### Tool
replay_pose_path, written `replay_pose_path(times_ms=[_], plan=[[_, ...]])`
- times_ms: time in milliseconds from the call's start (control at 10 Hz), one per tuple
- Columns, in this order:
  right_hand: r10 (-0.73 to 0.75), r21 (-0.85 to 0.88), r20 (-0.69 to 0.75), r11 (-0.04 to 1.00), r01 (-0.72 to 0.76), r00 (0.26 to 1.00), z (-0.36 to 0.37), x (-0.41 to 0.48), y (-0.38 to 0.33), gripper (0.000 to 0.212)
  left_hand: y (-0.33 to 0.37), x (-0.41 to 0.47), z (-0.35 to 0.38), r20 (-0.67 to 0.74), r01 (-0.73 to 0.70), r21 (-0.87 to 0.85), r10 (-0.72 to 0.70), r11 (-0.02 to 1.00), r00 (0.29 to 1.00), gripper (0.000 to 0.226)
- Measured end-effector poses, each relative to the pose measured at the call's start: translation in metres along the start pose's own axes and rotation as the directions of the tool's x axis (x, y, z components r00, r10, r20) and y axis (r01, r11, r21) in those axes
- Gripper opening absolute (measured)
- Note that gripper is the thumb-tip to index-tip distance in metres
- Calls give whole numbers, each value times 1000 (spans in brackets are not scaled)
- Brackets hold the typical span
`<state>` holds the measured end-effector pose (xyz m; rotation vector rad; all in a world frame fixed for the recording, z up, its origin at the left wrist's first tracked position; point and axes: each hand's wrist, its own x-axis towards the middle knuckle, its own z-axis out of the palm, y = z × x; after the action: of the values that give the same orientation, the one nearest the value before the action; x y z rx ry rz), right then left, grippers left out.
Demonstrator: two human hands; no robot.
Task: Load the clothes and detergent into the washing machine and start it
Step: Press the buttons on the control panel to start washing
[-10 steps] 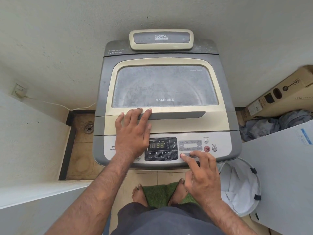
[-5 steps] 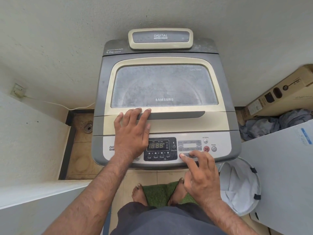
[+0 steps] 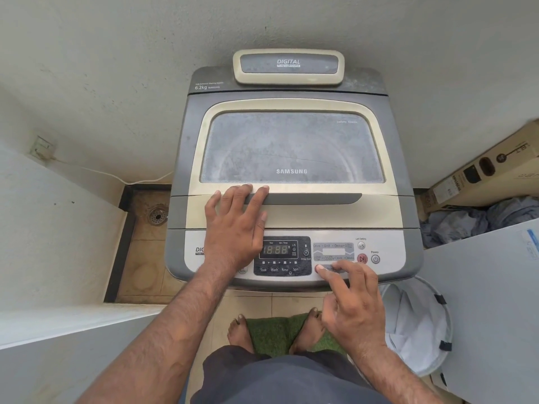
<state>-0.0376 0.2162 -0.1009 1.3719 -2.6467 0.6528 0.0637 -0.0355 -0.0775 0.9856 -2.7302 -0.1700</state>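
We stand on a green mat [image 3: 275,333] laid on beige floor tiles, in a narrow corner with pale plastered walls. The washing machine [image 3: 291,176] fills the middle, backed against the wall; to its left a sunken tiled bay holds a round floor drain [image 3: 157,216], and to its right lie a cardboard box [image 3: 484,176], a heap of blue-grey cloth [image 3: 472,220] and a white laundry basket [image 3: 420,325]. The machine is grey and cream, its dusty glass lid [image 3: 291,148] shut, marked SAMSUNG, and the display [image 3: 275,249] on its front control panel reads 18:88. Our left hand [image 3: 236,225] lies flat and spread on the lid's front edge, holding nothing. Our right hand [image 3: 353,301] is loosely curled, empty, its forefinger tip touching a button on the panel below the programme list.
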Motion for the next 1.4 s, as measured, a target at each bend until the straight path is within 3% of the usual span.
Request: replay_pose_path(times_ms=[500,1200,1400], plan=[[-41,-72,2,997,41,999,5,0,1,46,0,0,0,-3,-5,-1,5,1000,1000,54],[-3,0,-22,1000,3,1000,5,-3,1,52,0,0,-1,-22,-18,-13,17,1000,1000,53],[-18,44,54,999,16,998,-12,6,-2,46,-1,-1,-3,11,-23,-85,24,996,1000,53]])
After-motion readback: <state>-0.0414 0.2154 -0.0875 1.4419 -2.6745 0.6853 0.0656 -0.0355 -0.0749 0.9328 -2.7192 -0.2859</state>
